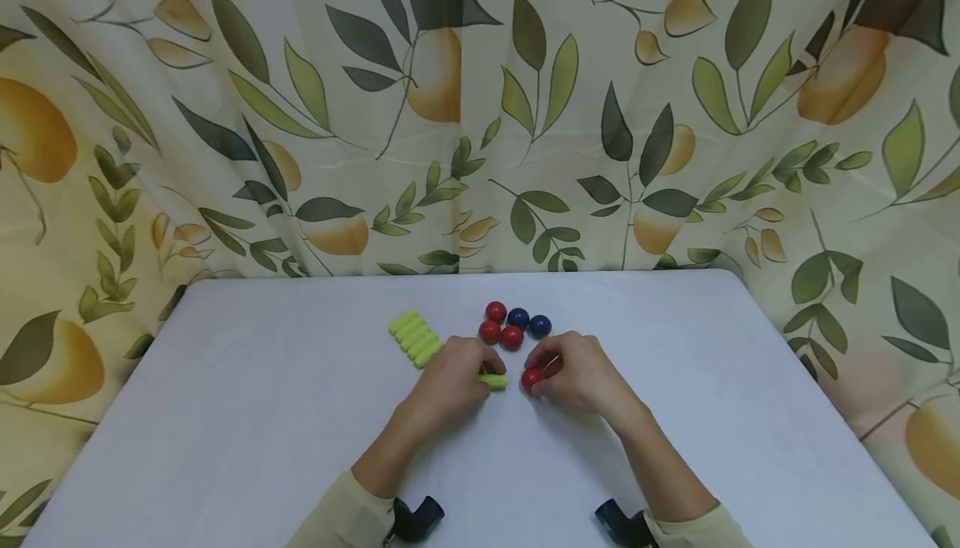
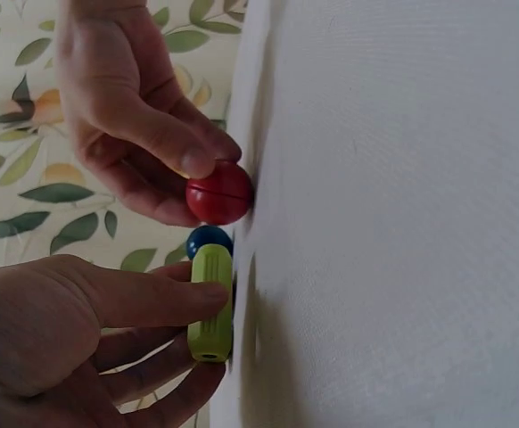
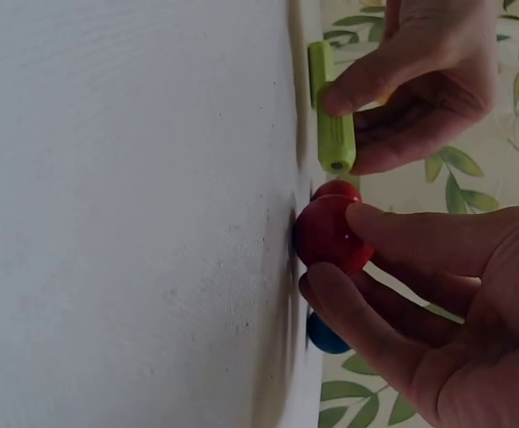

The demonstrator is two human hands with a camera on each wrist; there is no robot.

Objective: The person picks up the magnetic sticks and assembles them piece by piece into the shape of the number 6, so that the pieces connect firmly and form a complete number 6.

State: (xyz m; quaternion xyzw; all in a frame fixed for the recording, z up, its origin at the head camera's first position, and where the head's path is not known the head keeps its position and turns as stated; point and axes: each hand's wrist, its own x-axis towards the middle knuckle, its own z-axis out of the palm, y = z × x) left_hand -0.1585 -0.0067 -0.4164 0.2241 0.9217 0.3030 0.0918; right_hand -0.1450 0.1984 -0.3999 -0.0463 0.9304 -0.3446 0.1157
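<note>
My left hand (image 1: 452, 374) pinches a light green stick (image 1: 495, 381) between thumb and fingers; in the left wrist view the grooved green stick (image 2: 210, 308) shows its holed end. To the right of it, my right hand (image 1: 581, 373) holds a red ball (image 1: 532, 379) at the white table's surface. A small gap separates stick and ball. The right wrist view shows the thumb and fingers of my right hand (image 3: 456, 303) round the red ball (image 3: 331, 234), with a blue ball (image 3: 328, 334) partly hidden behind the fingers.
Several green sticks (image 1: 414, 338) lie side by side beyond my left hand. Beyond both hands sit red balls (image 1: 496, 311) and two blue balls (image 1: 540, 326) in a cluster. A leaf-and-fruit patterned curtain (image 1: 540, 114) hangs behind the white table (image 1: 262, 414).
</note>
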